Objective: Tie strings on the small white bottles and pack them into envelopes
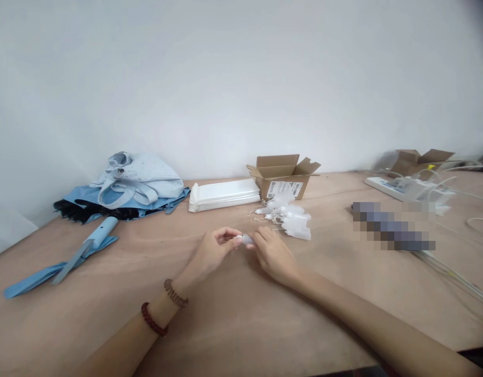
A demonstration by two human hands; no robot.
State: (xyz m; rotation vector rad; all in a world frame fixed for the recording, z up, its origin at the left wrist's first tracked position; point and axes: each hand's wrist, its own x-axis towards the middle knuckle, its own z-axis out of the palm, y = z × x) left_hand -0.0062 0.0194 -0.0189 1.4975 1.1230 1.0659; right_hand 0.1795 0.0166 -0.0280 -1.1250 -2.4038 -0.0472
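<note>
Both hands meet over the table around one small translucent plastic squeeze bottle (247,239). The fingertips of my left hand (217,244) pinch its white cap end. My right hand (273,254) is closed around the body, hiding most of it. Just beyond my right hand lies a loose pile of similar small bottles (296,220), with thin loops or strips showing at their necks. An open cardboard box (280,180) with a printed label stands directly behind the pile.
Left of the box lies a stack of flat white packets (225,193). A blue umbrella (103,230) and a pale cloth bag (143,178) occupy the left side. Rightward are a pixelated dark object (390,228), a power strip (398,189) with cables, and another cardboard box (417,159).
</note>
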